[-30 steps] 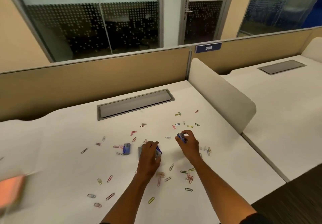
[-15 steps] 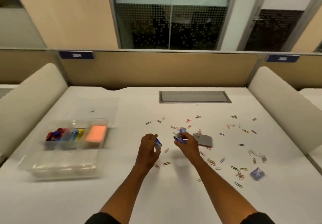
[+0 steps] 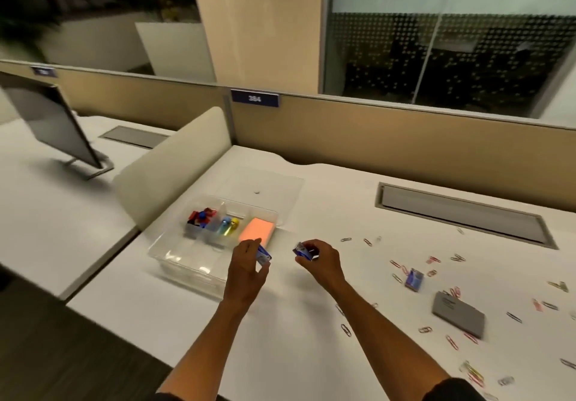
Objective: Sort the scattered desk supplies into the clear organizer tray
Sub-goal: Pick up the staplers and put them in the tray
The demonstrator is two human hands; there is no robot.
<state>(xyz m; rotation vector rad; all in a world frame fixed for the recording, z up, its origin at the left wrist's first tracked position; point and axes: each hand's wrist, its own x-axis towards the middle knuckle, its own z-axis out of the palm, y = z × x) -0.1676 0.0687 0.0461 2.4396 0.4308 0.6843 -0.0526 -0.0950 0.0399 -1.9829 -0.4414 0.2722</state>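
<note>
My left hand [image 3: 246,271] pinches a small blue box [image 3: 263,254] right at the near right corner of the clear organizer tray [image 3: 174,255]. My right hand [image 3: 321,262] grips a second small blue box [image 3: 303,251] just right of the tray. Inside the tray lie red and blue clips [image 3: 201,216], coloured items [image 3: 228,225] and an orange sticky-note pad [image 3: 257,229]. A third blue box [image 3: 414,279] and a grey box [image 3: 458,314] lie on the desk to the right among several scattered paper clips [image 3: 402,271].
The tray's clear lid [image 3: 268,184] lies flat behind it. A beige divider [image 3: 174,167] stands left of the tray, with a monitor [image 3: 50,120] on the neighbouring desk. A cable hatch [image 3: 464,213] sits at the back right. The desk's front edge runs close below my arms.
The view has swung left, and both hands have carried their blue boxes leftward across the desk to the tray. The paper clips now lie to the right.
</note>
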